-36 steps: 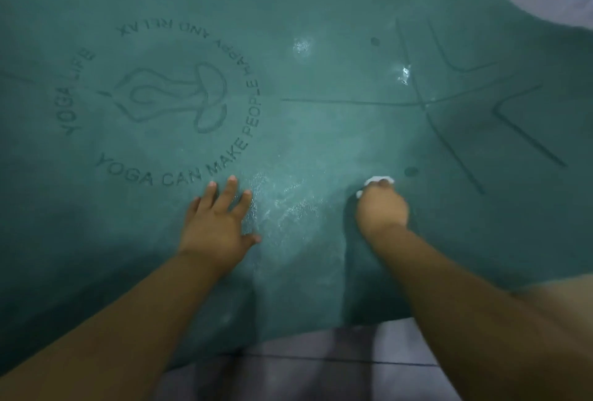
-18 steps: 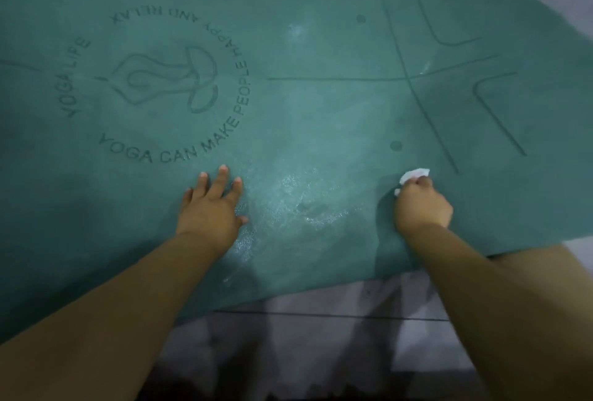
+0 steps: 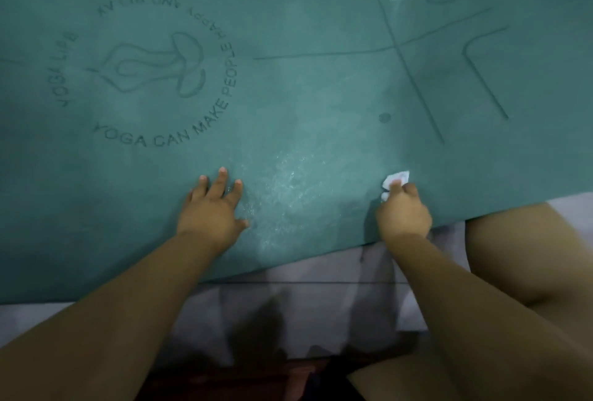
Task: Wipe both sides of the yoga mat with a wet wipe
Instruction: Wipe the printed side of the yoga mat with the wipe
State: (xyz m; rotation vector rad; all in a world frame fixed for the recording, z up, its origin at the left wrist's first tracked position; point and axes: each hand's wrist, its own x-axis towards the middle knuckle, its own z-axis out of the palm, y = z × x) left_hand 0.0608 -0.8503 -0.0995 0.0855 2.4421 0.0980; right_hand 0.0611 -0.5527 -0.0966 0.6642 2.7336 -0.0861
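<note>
Since the earlier frame, the right hand (image 3: 403, 213) has slid its wet wipe (image 3: 395, 180) further toward the right side of the frame along the near edge of the yoga mat (image 3: 321, 79), while the left hand (image 3: 213, 208) has stayed planted in nearly the same spot. Seen from a head camera looking down, the teal mat fills the upper two thirds of the frame, lying flat on a pale tiled floor (image 3: 305, 304) that shows as a strip along the bottom. That left hand sits at lower centre, palm down on the mat, fingers straight and slightly spread, holding nothing. At lower right, the right hand has its fingers curled around the small crumpled white wipe, which sticks out beyond the fingertips and touches the mat close to its near edge. Between the two hands a wet sheen (image 3: 288, 195) glistens on the mat surface. In the upper left, a circular printed logo (image 3: 150, 66) carries a seated figure outline ringed by words, with "YOGA CAN MAKE PEOPLE HAPPY" readable. Dark alignment lines (image 3: 417, 79) cross the upper right of the mat. A bare knee (image 3: 529, 256) shows at the right edge, just beside the right forearm.
</note>
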